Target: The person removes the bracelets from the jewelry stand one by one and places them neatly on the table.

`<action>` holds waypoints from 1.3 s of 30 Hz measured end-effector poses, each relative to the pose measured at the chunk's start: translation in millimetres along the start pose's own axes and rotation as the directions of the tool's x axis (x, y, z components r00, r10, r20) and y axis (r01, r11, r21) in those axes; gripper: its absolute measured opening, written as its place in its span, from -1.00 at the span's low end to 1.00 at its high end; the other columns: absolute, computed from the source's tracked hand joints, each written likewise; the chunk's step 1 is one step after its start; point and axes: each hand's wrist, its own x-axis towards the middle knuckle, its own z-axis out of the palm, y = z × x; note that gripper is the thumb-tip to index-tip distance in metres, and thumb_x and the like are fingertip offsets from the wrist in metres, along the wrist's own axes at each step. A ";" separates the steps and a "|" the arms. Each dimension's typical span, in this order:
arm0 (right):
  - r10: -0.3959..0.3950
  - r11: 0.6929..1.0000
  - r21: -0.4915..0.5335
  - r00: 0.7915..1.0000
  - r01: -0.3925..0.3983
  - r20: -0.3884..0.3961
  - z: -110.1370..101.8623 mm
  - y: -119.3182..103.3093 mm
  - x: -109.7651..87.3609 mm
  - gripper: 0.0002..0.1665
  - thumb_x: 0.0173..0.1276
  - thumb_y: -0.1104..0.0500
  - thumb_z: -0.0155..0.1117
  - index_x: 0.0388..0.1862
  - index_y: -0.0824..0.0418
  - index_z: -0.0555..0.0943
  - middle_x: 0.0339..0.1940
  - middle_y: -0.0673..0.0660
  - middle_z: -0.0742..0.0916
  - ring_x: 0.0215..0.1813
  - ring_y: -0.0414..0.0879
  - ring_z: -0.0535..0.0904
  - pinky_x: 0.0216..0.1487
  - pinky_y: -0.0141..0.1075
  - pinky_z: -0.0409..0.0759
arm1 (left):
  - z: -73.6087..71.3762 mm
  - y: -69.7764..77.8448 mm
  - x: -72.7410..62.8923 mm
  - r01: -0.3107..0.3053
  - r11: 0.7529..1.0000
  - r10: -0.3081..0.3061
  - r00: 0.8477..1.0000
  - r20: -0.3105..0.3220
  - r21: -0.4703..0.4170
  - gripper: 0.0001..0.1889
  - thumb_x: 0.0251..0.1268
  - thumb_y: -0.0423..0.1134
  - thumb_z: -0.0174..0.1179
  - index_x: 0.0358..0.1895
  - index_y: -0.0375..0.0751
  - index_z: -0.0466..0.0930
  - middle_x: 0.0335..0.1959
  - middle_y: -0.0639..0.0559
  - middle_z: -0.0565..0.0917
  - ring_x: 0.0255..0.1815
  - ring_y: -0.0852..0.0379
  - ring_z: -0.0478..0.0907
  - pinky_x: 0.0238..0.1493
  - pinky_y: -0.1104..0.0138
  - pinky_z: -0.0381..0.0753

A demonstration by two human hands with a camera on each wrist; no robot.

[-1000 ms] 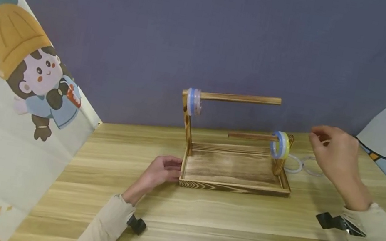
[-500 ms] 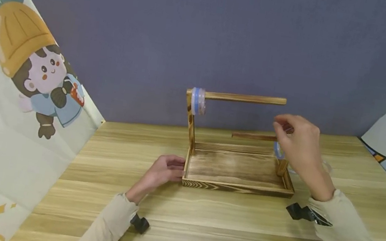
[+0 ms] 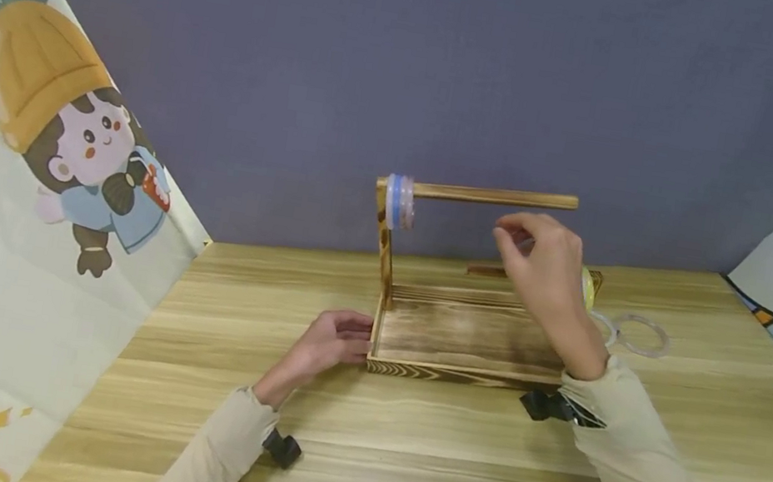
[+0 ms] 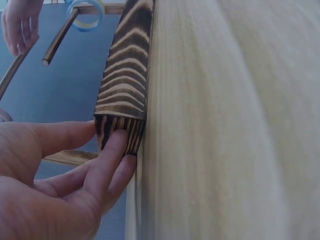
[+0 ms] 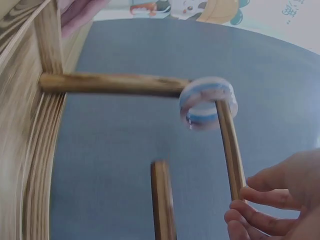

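A wooden display stand has a shallow tray (image 3: 462,341) and two rods. My left hand (image 3: 328,341) rests against the tray's left end, its fingers (image 4: 112,145) touching the corner in the left wrist view. Several pale and blue bangles (image 3: 400,202) hang on the upper rod (image 3: 496,196) at its left end. Just below that rod in the head view is my right hand (image 3: 545,266), fingers loosely bent; the right wrist view shows its fingertips (image 5: 240,210) beside the rod's free end and no bangle between them. It partly covers the lower rod (image 3: 484,271) and a yellow bangle (image 3: 587,288).
Two translucent bangles (image 3: 640,336) lie on the wooden table (image 3: 399,445) right of the stand. Behind stands a dark blue-grey backdrop (image 3: 384,64). A white panel with a cartoon figure (image 3: 93,127) borders the left side.
My right hand has moved left from beside the stand, past the lower rod's bangles, to in front of the upper rod. The left hand stays against the tray.
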 end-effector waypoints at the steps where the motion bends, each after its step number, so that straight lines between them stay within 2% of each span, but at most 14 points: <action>1: 0.001 1.000 0.011 1.000 -0.001 -0.001 2.6 -2.2 0.3 -0.83 0.41 0.29 0.29 -0.12 0.36 0.72 -0.25 0.27 0.75 -0.28 0.07 0.66 -0.28 -0.06 0.72 | 0.6 0.3 0.4 0.000 1.000 0.000 1.000 0.004 -0.003 -0.51 0.25 -0.58 0.22 0.27 -0.56 0.40 0.17 -0.45 0.53 0.11 -0.26 0.59 0.04 0.19 0.76; 10: -0.005 0.991 0.131 0.998 -0.002 0.058 33.0 -26.0 7.0 -0.78 0.44 0.23 0.29 -0.04 0.33 0.70 -0.19 0.24 0.74 -0.27 0.03 0.66 -0.27 -0.09 0.73 | 6.4 1.6 3.7 0.013 1.000 -0.013 1.000 -0.017 -0.015 -0.53 0.24 -0.60 0.22 0.24 -0.54 0.44 0.15 -0.42 0.55 0.10 -0.23 0.59 0.00 0.18 0.77; 17: 0.020 0.978 0.205 0.993 -0.044 0.119 52.4 -33.4 11.0 -0.72 0.46 0.18 0.27 0.04 0.32 0.67 -0.06 0.22 0.74 -0.17 0.03 0.67 -0.18 -0.12 0.75 | 7.1 2.1 5.3 0.010 1.000 -0.010 1.000 -0.008 0.001 -0.52 0.24 -0.58 0.23 0.26 -0.53 0.43 0.16 -0.42 0.55 0.10 -0.21 0.60 -0.01 0.19 0.78; 23: 0.079 0.954 0.260 0.963 -0.148 0.256 64.3 -30.4 8.1 -0.52 0.51 0.01 0.20 0.27 0.24 0.56 0.13 0.22 0.70 0.00 0.07 0.69 -0.09 -0.05 0.77 | 6.1 2.0 5.6 0.010 1.000 -0.010 1.000 -0.007 0.000 -0.52 0.24 -0.59 0.22 0.25 -0.54 0.43 0.16 -0.42 0.55 0.11 -0.23 0.60 0.00 0.19 0.77; 26: 0.079 0.948 0.270 0.948 -0.167 0.309 69.3 -28.3 5.6 -0.44 0.53 -0.04 0.16 0.36 0.23 0.48 0.21 0.23 0.65 0.05 0.07 0.68 -0.07 -0.06 0.77 | 6.3 2.8 5.6 0.006 1.000 -0.006 1.000 -0.016 0.004 -0.52 0.24 -0.57 0.23 0.25 -0.53 0.43 0.15 -0.41 0.56 0.09 -0.21 0.61 -0.01 0.20 0.78; 29: 0.058 0.936 0.311 0.942 -0.167 0.330 72.9 -28.3 4.9 -0.42 0.55 0.00 0.13 0.41 0.25 0.42 0.26 0.23 0.61 0.09 0.05 0.66 0.02 -0.10 0.76 | 5.6 3.5 6.4 0.006 1.000 -0.006 1.000 -0.024 -0.001 -0.52 0.23 -0.57 0.24 0.25 -0.54 0.43 0.15 -0.42 0.56 0.09 -0.24 0.61 -0.01 0.21 0.78; 32: 0.049 0.922 0.348 0.945 -0.166 0.322 75.9 -29.2 5.3 -0.47 0.56 0.05 0.12 0.39 0.27 0.42 0.26 0.24 0.59 0.13 0.05 0.64 0.09 -0.12 0.74 | 4.4 3.6 6.9 -0.003 1.000 0.003 1.000 -0.023 -0.001 -0.52 0.23 -0.58 0.24 0.24 -0.56 0.43 0.15 -0.44 0.55 0.09 -0.26 0.60 -0.01 0.19 0.77; 34: 0.046 0.917 0.366 0.956 -0.155 0.290 78.4 -29.0 5.9 -0.54 0.56 0.10 0.11 0.33 0.29 0.46 0.21 0.25 0.62 0.10 0.06 0.67 0.08 -0.14 0.75 | 3.9 3.7 7.1 -0.005 1.000 0.005 1.000 -0.021 -0.007 -0.51 0.23 -0.58 0.23 0.25 -0.57 0.42 0.15 -0.45 0.54 0.10 -0.28 0.60 0.01 0.17 0.77; 39: 0.034 0.903 0.422 0.992 -0.084 0.124 85.9 -27.1 7.9 -0.69 0.56 0.21 0.10 0.08 0.43 0.58 -0.02 0.33 0.72 -0.01 0.08 0.73 0.03 -0.29 0.75 | 3.8 2.7 7.6 0.001 1.000 -0.002 1.000 -0.026 -0.021 -0.50 0.22 -0.60 0.23 0.25 -0.58 0.41 0.16 -0.45 0.54 0.11 -0.27 0.59 0.02 0.16 0.76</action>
